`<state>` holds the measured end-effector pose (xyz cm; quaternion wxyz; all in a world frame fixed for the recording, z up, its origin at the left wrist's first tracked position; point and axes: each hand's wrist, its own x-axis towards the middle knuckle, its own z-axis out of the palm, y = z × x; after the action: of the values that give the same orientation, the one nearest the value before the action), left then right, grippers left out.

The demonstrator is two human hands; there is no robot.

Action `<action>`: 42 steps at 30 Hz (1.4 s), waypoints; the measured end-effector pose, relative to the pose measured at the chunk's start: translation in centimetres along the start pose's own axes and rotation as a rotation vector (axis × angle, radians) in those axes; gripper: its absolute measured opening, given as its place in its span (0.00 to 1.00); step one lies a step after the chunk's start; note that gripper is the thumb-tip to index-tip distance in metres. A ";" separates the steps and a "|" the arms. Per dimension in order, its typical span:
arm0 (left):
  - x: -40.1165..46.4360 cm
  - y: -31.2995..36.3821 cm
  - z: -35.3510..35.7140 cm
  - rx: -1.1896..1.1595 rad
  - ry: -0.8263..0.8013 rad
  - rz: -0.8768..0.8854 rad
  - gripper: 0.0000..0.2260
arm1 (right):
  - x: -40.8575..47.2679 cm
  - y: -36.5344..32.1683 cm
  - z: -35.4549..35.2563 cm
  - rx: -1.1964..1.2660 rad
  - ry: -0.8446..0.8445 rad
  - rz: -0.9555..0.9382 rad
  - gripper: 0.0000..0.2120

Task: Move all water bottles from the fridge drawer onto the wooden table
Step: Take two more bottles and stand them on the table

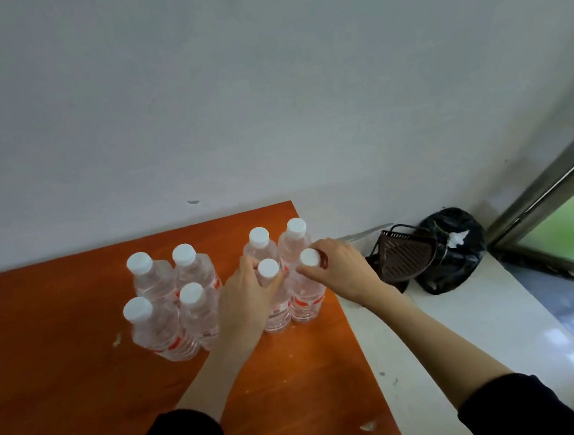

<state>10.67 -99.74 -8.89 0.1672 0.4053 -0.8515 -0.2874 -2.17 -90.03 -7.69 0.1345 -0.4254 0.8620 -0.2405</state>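
Head view: eight water bottles upright on the wooden table, in two clusters of four. Left cluster standing free, well apart from both hands. Right cluster near the table's right edge: two rear bottles untouched, two front ones gripped at the neck. Left hand curled round the neck of the front-left bottle; right hand pinching the front-right bottle just under its cap. Both bases seemingly on the wood already, though partly hidden. Fridge drawer out of view. On the floor beside the table, a dark basket and a black bag.

To finish well: press both bases flat, keep the front-right bottle clear of the table edge, loosen fingers straight upward, avoid brushing the rear caps
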 end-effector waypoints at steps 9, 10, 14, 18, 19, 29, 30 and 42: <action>-0.7 0.5 -1.8 0.128 0.003 0.167 0.23 | -3.4 -0.1 -1.3 0.081 0.013 0.096 0.26; -0.8 1.3 -2.1 0.114 0.028 0.252 0.22 | -4.2 0.2 -2.0 0.064 0.043 0.103 0.27; -1.7 5.8 -2.4 0.038 -0.086 0.524 0.23 | -8.5 1.7 -6.4 -0.065 0.237 0.086 0.31; -4.0 11.5 -1.0 0.168 -0.163 0.808 0.32 | -15.6 4.1 -11.9 -0.323 0.400 0.198 0.37; -5.0 13.4 -0.4 0.197 -0.168 0.888 0.33 | -18.1 4.9 -13.2 -0.383 0.438 0.253 0.38; -28.8 27.8 6.9 0.102 -0.329 1.376 0.32 | -50.9 11.1 -18.7 -0.583 0.631 0.777 0.38; -31.8 28.7 7.8 0.086 -0.357 1.413 0.32 | -54.3 11.4 -18.5 -0.584 0.630 0.827 0.38; -61.3 38.8 15.6 -0.017 -0.655 1.788 0.32 | -85.7 13.6 -16.9 -0.510 0.686 1.364 0.42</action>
<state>17.23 -26.37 0.06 0.0811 -0.4980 -0.8487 -0.1585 32.98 -9.47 1.75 -0.1217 0.2749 0.9536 -0.0184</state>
